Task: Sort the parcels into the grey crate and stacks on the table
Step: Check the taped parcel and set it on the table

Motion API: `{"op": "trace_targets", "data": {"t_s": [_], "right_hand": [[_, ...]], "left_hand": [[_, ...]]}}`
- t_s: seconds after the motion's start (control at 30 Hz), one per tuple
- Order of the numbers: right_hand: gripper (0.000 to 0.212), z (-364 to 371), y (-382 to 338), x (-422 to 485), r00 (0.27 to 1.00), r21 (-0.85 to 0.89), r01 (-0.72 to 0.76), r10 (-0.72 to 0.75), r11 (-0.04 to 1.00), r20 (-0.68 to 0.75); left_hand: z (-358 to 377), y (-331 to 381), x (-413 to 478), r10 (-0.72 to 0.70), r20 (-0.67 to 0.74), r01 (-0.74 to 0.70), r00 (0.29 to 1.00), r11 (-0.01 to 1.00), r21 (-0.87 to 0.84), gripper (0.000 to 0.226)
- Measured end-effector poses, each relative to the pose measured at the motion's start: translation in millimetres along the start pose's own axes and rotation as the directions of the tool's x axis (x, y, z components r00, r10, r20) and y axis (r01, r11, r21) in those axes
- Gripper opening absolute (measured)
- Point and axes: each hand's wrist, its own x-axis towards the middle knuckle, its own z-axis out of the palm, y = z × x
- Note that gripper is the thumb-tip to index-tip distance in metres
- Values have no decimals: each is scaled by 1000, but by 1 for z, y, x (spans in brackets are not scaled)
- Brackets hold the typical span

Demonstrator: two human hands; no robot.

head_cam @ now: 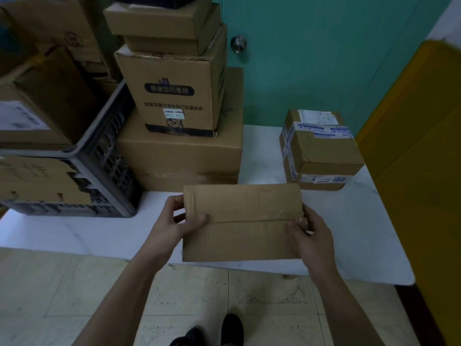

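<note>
Both hands clamp flat parcel (242, 222) by short ends: left grip (183, 221) closed on left end, right grip (308, 232) on right. Parcel over counter (74, 233) front edge, long axis left-right. Grey crate (109, 156) far-left, nearer left hand; small stack (321, 148) far-right.

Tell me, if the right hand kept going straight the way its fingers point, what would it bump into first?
The right hand points inward at the plain parcel it grips, so it would probably meet that parcel first.
</note>
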Motion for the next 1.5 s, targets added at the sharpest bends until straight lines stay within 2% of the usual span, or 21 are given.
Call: {"op": "trace_targets", "data": {"t_s": [0.07,0.17,0.27,0.37,0.47,0.53,0.63,0.73,0.8,0.87,0.93,1.0,1.17,1.23,1.3,1.4,1.5], "right_hand": [[44,-3,3,-2,999,6,43,-43,999,-10],[16,-4,5,-5,999,45,9,-7,999,-32],[25,-3,2,-9,995,14,-70,71,997,-73],[36,-3,-1,-13,992,-18,-89,87,996,-91],[48,-5,3,-11,981,-9,-178,177,984,-74],[40,-8,9,-9,969,-15,-239,238,971,-59],[19,-11,16,-8,963,-53,-269,268,962,-31],[33,-11,16,-9,958,-34,-286,287,958,24],[39,-13,14,-9,946,7,-318,317,948,63],[25,-17,14,-9,938,15,-338,335,941,89],[14,-21,14,-10,920,87,-385,375,919,112],[27,-22,13,-9,906,167,-420,403,892,129],[55,-16,13,-5,920,59,-390,387,919,55],[58,-15,13,-5,926,79,-377,375,923,43],[53,-14,10,-7,920,160,-392,390,906,49],[57,-13,7,-8,906,275,-413,423,868,24],[52,-10,2,-9,922,265,-379,386,886,28]], "left_hand": [[7,3,-4,-66,-48,58,997,987,-151,58],[16,3,-5,-141,-173,122,975,986,-118,60],[19,1,-8,-143,-213,130,967,989,-76,48],[17,0,-8,-146,-174,132,974,987,-87,34],[10,1,-8,-230,-32,225,973,966,-127,58],[8,2,-8,-268,14,267,963,950,-160,59],[10,4,-7,-309,-7,304,951,938,-165,40],[10,2,-4,-304,12,304,953,946,-112,51],[13,4,-4,-291,2,289,957,951,-111,41],[14,6,-5,-291,4,290,957,951,-107,41],[13,8,-6,-289,5,288,957,951,-115,54],[12,7,-5,-299,10,296,954,938,-180,66],[13,9,-4,-252,16,251,968,950,-187,69],[12,10,-4,-247,21,246,969,952,-183,70],[9,12,-5,-248,19,246,969,948,-201,64],[6,12,-6,-247,28,248,969,945,-215,54],[7,7,-5,-232,14,231,973,960,-157,23]]}}
